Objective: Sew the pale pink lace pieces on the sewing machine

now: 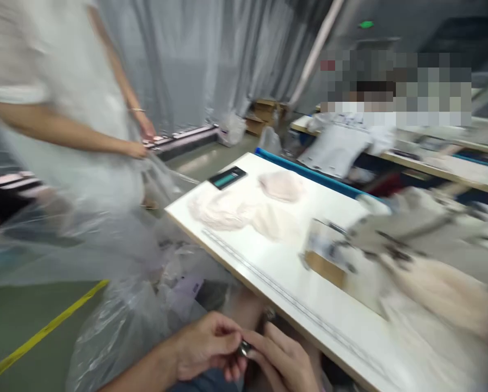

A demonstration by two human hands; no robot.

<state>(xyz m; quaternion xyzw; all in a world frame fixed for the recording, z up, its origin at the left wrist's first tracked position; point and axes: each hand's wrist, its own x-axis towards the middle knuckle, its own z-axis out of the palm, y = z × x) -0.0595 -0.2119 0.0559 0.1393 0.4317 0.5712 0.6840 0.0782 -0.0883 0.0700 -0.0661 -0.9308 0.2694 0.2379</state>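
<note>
Left hand [209, 347] and right hand [288, 359] pinch a small shiny object [245, 348] between them

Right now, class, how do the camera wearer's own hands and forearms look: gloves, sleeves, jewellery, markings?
The left hand and right hand are ungloved. The left forearm is bare where it shows, without sleeve, watch or bracelet; the right forearm is out of frame. I can make out no rings or markings.

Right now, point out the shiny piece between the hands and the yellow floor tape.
Shiny piece [245, 348], head view, on its glossy surface.
Yellow floor tape [48, 329], head view, middle of the strip.
</note>
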